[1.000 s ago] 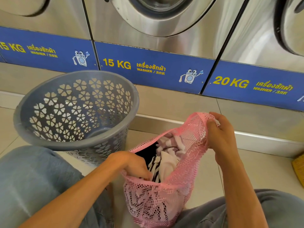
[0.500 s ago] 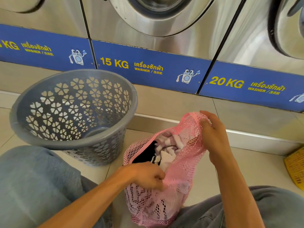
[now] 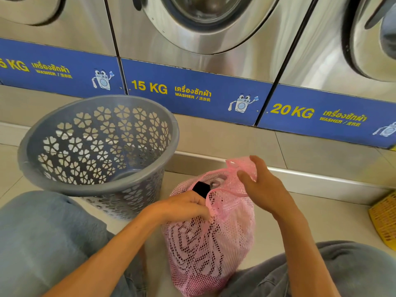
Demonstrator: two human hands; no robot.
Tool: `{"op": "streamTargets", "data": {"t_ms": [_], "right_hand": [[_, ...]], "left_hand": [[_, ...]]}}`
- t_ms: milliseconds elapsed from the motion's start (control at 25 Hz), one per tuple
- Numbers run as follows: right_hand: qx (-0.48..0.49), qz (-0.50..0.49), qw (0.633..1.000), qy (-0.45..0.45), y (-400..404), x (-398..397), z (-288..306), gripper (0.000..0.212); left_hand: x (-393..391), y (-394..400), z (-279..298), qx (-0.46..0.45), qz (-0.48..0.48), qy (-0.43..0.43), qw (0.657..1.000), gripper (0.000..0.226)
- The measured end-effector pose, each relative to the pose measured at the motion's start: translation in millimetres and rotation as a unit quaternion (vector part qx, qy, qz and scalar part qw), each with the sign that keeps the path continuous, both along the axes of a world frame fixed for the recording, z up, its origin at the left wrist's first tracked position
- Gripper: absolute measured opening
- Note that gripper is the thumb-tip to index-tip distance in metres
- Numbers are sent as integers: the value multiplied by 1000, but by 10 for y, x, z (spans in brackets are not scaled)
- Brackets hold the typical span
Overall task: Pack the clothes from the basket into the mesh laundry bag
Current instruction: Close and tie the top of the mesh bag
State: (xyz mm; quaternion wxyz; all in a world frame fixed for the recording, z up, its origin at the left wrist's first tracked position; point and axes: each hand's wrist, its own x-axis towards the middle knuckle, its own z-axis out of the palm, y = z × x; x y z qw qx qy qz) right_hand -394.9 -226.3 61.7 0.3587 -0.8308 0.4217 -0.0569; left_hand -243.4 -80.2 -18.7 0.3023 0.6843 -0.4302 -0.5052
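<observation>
While the pink mesh laundry bag (image 3: 211, 239) sits upright on the tiled floor (image 3: 334, 219) between the person's knees, both hands are up at its mouth. Left hand (image 3: 182, 207) has its fingers (image 3: 198, 202) curled and clamped on the near edge of the opening, pinching the mesh right next to a black garment (image 3: 201, 188) that pokes up out of the top. Right hand (image 3: 262, 187) is at the far side of the mouth, thumb and fingers only loosely bent and spread apart, with the bunched top flap of the mesh touching them; whether it's actually gripping the flap, can't tell from this angle. So the bag hangs mostly below both hands, opening squeezed narrow between them. Striped and pale clothes (image 3: 192, 243) show through the netting lower down.

Just left of the bag is the grey basket (image 3: 38, 146) with flower-shaped cutouts, standing on the floor and tilted a bit toward the camera. Behind everything runs a row of steel washers (image 3: 210, 50) with blue 15 KG and 20 KG labels. A yellow woven thing (image 3: 383, 221) peeks in at the right edge.
</observation>
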Motion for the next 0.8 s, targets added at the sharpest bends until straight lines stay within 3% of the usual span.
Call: {"op": "streamTargets", "data": {"t_ms": [120,240,400,520,600,800], "right_hand": [[-37,19,998,41,66,-111,-61,57],[-39,3,999,14,167,-207,-152,51],[-20,5,1000,-6,230,-217,-221,18],[3,99,993,61,320,-139,-304,19],[5,144,985,94,382,-84,-386,20],[18,139,988,72,449,-5,-447,19]], "left_hand": [[-41,-20,-1,18,21,-34,999,34],[-77,-40,6,17,49,-42,998,15],[-77,-43,-5,9,70,-47,996,18],[-38,-34,-42,-15,63,-55,996,32],[-24,-18,-55,-37,62,-53,996,27],[-32,41,-119,-59,114,-13,992,21]]}}
